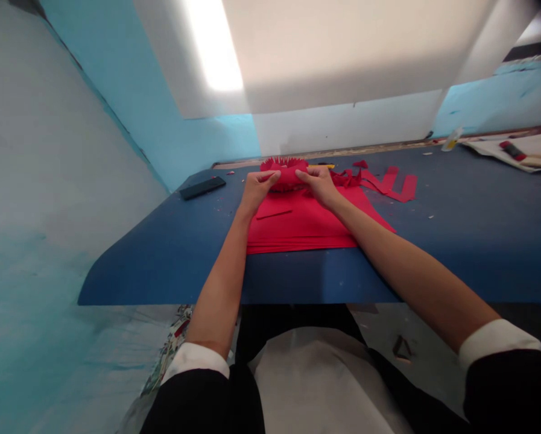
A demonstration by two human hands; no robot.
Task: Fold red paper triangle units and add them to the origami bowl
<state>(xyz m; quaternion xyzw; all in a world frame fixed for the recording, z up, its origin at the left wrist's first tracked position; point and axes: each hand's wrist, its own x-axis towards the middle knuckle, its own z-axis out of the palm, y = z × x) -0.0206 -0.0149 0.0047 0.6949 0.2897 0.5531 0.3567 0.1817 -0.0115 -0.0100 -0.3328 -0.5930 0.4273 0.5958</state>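
Note:
Between my two hands a small piece of red paper point(289, 175) is stretched, pinched at either end. My left hand point(257, 188) grips its left end between thumb and fingers. At the right end, my right hand point(321, 182) has thumb and fingers closed on it. Just behind the piece sits a red paper shape with a spiky fringe point(283, 161), partly hidden by the hands and the piece. Beneath them lies a stack of red paper sheets point(306, 226), with a thin dark red strip point(274, 214) on top.
A dark flat rectangular object point(202, 188) lies left on the blue table point(161, 241). Red paper strips point(399, 187) and scraps are to the right, and a yellow cutter-like tool point(321, 166) lies behind. A small bottle point(452, 140) stands near the wall, beside papers point(532, 147).

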